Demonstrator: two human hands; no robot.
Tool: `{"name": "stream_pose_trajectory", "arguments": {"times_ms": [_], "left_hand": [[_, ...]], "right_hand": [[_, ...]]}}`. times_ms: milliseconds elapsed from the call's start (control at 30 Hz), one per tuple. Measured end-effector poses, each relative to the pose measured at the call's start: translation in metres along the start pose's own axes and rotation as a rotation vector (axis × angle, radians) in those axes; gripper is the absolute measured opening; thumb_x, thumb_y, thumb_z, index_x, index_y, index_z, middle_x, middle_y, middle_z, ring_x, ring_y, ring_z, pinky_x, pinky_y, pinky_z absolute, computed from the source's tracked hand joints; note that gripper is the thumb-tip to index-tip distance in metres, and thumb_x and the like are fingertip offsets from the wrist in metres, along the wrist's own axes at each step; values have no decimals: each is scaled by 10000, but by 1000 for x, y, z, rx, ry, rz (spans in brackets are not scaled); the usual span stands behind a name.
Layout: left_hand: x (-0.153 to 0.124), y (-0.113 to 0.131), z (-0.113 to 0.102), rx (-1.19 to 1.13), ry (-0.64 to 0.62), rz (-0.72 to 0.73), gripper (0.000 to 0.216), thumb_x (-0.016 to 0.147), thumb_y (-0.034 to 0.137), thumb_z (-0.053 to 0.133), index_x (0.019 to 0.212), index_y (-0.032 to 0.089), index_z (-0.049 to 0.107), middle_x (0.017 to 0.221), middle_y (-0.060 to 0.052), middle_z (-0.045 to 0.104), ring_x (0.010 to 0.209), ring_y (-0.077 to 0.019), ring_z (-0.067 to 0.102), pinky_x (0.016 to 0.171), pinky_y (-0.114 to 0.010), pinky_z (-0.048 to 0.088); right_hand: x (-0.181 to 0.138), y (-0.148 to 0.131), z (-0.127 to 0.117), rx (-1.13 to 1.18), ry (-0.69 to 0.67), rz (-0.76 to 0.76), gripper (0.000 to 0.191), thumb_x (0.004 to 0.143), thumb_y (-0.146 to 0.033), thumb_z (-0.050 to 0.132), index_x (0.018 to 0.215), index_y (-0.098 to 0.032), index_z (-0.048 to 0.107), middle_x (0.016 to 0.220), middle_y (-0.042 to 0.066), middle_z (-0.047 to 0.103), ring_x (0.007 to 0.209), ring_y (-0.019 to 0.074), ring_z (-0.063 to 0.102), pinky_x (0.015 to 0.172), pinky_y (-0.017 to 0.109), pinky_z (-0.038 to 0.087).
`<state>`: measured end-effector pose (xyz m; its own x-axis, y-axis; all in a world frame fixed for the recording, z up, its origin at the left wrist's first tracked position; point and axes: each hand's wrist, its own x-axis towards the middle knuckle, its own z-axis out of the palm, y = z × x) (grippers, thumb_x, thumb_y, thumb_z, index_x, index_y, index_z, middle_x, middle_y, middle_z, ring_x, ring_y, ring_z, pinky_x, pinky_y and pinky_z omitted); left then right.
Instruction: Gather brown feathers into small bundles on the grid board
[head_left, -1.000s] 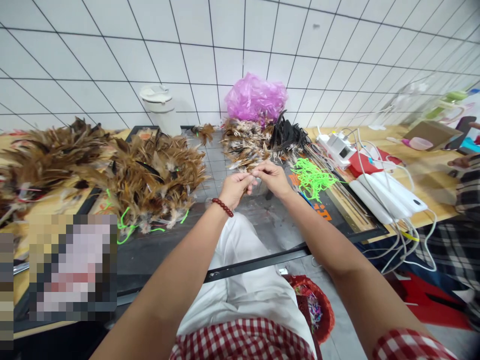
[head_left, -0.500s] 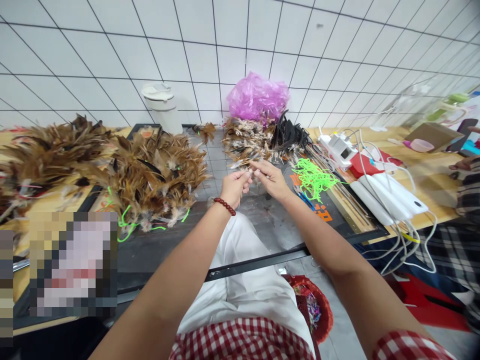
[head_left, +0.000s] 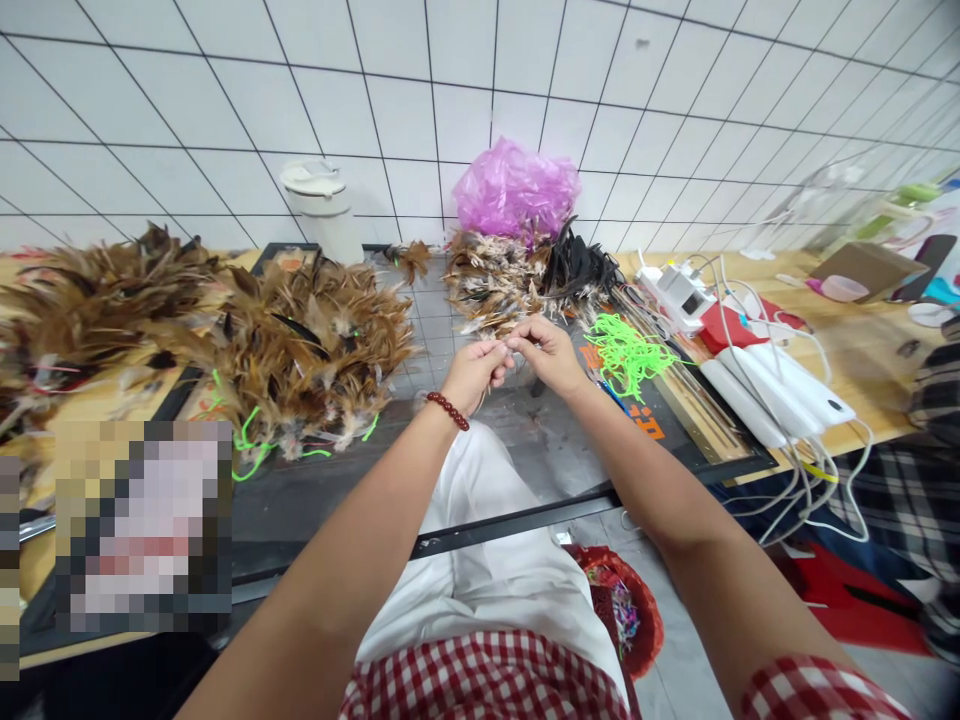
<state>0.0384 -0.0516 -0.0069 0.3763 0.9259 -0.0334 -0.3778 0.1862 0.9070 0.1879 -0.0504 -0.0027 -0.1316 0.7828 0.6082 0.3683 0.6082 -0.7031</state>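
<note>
My left hand (head_left: pixel 471 371), with a red bead bracelet on the wrist, and my right hand (head_left: pixel 547 352) meet above the dark cutting mat (head_left: pixel 337 490). Both pinch a small bunch of feathers (head_left: pixel 498 352) between the fingertips; most of it is hidden by the fingers. Just behind the hands lies a pile of pale speckled and black feathers (head_left: pixel 525 275). A large heap of brown feathers (head_left: pixel 300 350) lies to the left.
Neon green cords (head_left: pixel 624 355) lie right of my hands. White chargers and cables (head_left: pixel 757 385) sit at the right. A pink plastic bag (head_left: pixel 514 190) and a white canister (head_left: pixel 324 205) stand by the tiled wall. A red basket (head_left: pixel 626 620) sits on the floor.
My hands parted slightly half a second ago and have come back together, fingertips touching over the feather bunch. The view has shifted slightly.
</note>
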Motion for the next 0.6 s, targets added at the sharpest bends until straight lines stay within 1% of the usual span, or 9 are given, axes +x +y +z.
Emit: {"name": "stream_pose_trajectory", "arguments": {"times_ms": [167,267,333,433,500,600], "left_hand": [[-1,1,0,2,-15,-7,233,678,310,746,682,102,643,638,-33,604,451,-39,429,394,-175,330],[0,1,0,43,52,12,204,642,269,766,655,101,650,574,-18,583,429,-35,412,385,-171,306],[1,1,-1,52,99,30,181,641,248,759,657,98,658,531,-5,561,411,-34,397,378,-170,287],[3,3,-3,-6,187,68,154,661,234,736,686,98,668,525,5,551,405,-29,388,377,-166,277],[5,4,-5,-79,262,92,129,672,217,720,695,103,665,529,14,546,410,-23,390,381,-158,276],[7,5,-7,-163,330,119,92,698,193,691,703,108,656,527,21,543,413,-20,398,387,-149,276]], "right_hand": [[1,1,0,48,-5,51,314,811,-494,609,703,-199,623,759,15,612,765,148,552,755,310,455],[2,2,1,69,-41,88,315,809,-498,608,709,-201,633,772,19,623,791,156,565,792,320,464],[3,6,-2,71,-60,109,283,833,-462,587,750,-200,654,804,24,638,814,160,578,806,325,467],[4,13,-11,-66,-66,90,194,842,-367,585,837,-203,689,850,37,646,825,168,584,790,327,464],[4,15,-16,-202,-111,51,153,832,-309,593,849,-202,701,841,45,641,813,174,580,777,327,456],[1,13,-16,-329,-179,32,145,805,-313,629,842,-194,701,825,51,635,802,180,572,766,323,449]]}}
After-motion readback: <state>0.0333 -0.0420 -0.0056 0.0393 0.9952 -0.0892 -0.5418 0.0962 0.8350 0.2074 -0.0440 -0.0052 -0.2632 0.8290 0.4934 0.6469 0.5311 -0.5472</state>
